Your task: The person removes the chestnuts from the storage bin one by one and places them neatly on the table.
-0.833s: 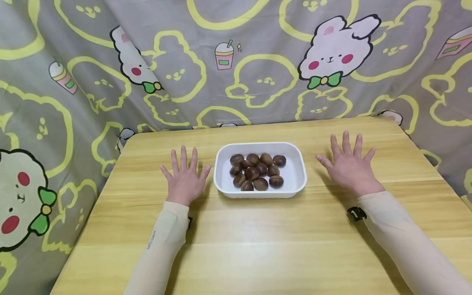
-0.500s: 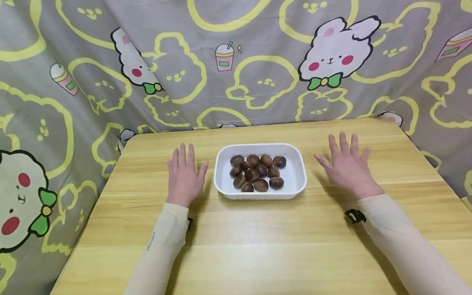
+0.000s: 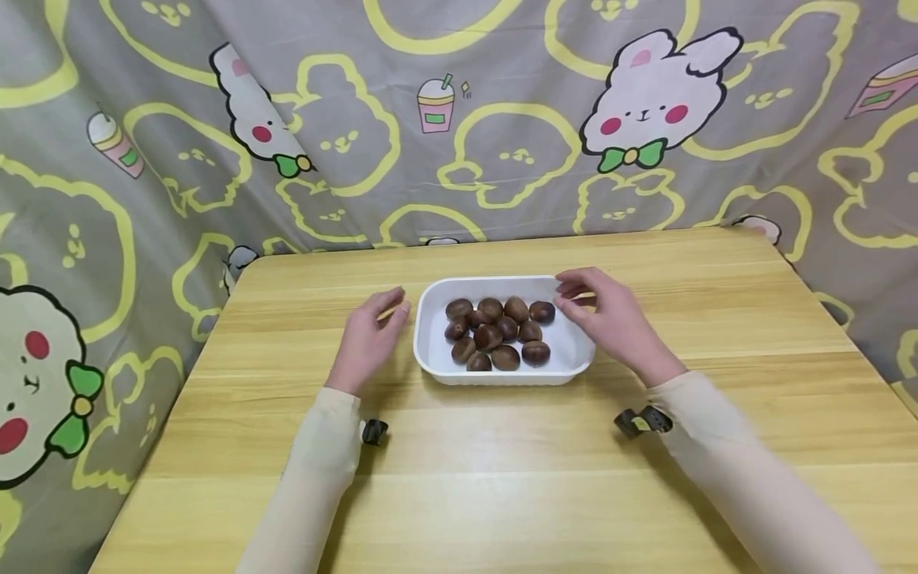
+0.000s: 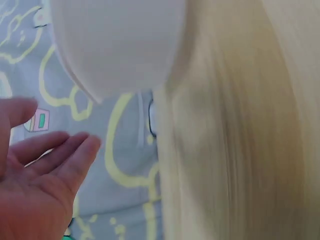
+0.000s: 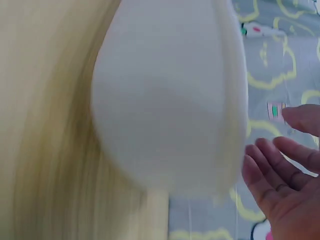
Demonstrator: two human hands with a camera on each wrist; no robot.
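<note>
A white rectangular tray with rounded corners stands on the table, with several brown chestnuts in it. My left hand is just left of the tray, fingers bent loosely and holding nothing. The left wrist view shows a gap between that hand and the tray's wall. Above the tray's right rim hovers my right hand, its fingertips near the far-right chestnut. In the right wrist view the fingers of this hand are loosely bent beside the tray's wall, with nothing between them and the thumb.
The light wooden table runs back to a grey curtain printed with cartoon animals. A dark wrist camera is strapped at the left cuff, another dark wrist camera at the right.
Both hands have come up off their flat, spread pose and turned inward. The right hand has moved left to the tray's right rim; the left hand's fingers have bent. The tray and chestnuts are unmoved.
</note>
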